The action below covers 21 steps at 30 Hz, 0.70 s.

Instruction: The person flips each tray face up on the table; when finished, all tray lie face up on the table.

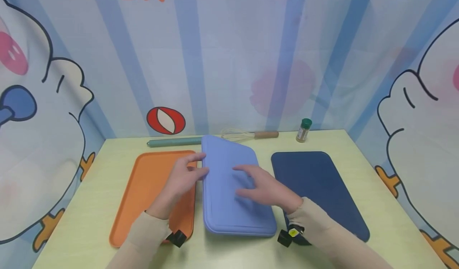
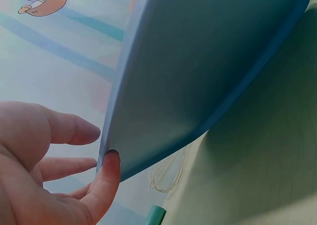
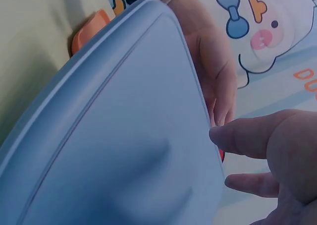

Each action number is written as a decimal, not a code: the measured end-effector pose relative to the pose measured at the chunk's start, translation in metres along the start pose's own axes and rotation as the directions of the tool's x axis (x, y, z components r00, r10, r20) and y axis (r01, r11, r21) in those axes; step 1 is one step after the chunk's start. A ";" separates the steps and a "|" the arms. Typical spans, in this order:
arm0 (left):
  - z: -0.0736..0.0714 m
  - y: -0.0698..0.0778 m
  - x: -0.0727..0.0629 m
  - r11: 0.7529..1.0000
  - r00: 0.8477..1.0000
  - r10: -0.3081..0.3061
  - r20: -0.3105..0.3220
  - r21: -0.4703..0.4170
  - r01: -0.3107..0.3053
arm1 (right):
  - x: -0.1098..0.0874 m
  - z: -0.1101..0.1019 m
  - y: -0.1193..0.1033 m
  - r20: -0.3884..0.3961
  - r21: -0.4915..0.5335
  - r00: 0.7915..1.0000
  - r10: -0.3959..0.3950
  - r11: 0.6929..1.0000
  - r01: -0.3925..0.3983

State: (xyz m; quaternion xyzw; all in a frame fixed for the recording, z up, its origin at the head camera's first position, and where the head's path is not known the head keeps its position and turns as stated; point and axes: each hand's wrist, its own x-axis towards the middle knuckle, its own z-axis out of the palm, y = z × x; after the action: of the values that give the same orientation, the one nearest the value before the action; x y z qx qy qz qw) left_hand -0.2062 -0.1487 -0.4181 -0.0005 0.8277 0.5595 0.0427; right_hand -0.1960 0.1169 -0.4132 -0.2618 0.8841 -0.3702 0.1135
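A light blue rectangular tray (image 1: 233,197) is held tilted between the other two trays, its left side raised off the table. My left hand (image 1: 183,177) pinches the raised edge; in the left wrist view one fingertip (image 2: 113,158) lies on the shaded inner side of the tray. Over the tray's outer face is my right hand (image 1: 265,185), fingers spread apart and holding nothing. The right wrist view shows its fingertips (image 3: 218,136) close by the tray's edge, with the left hand (image 3: 218,76) beyond.
An orange tray (image 1: 154,181) lies left, under the left forearm, and a dark blue tray (image 1: 315,181) lies right. Along the table's back are a green stick (image 1: 173,142), a whisk with a wooden handle (image 1: 266,135) and a green-capped spice jar (image 1: 303,131). A printed curtain (image 1: 229,53) hangs behind.
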 end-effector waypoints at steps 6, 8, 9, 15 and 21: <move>0.000 0.002 0.000 1.000 1.000 0.023 0.015 -0.005 -0.023 | 0.008 0.005 -0.022 0.037 -0.027 0.996 -0.083 0.996 0.084; -0.001 0.004 0.000 0.999 0.999 0.033 0.025 -0.006 -0.033 | 0.011 0.007 -0.029 0.057 -0.047 0.993 -0.103 0.993 0.106; -0.001 0.004 0.000 0.999 0.999 0.038 0.029 -0.008 -0.038 | 0.013 0.008 -0.032 0.067 -0.059 0.992 -0.106 0.992 0.110; -0.004 0.009 0.001 0.999 0.998 0.045 0.049 0.010 -0.046 | 0.018 0.013 -0.053 0.122 -0.102 0.987 -0.101 0.988 0.114; -0.006 0.011 0.005 0.998 0.996 0.060 0.065 -0.006 -0.060 | 0.020 0.016 -0.067 0.157 -0.124 0.984 -0.081 0.987 0.101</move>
State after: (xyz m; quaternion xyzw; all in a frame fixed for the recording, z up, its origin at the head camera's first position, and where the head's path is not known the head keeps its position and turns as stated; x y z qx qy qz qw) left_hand -0.2117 -0.1502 -0.4058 0.0423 0.8244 0.5620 0.0528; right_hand -0.1810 0.0571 -0.3769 -0.3360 0.8825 -0.2951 0.1456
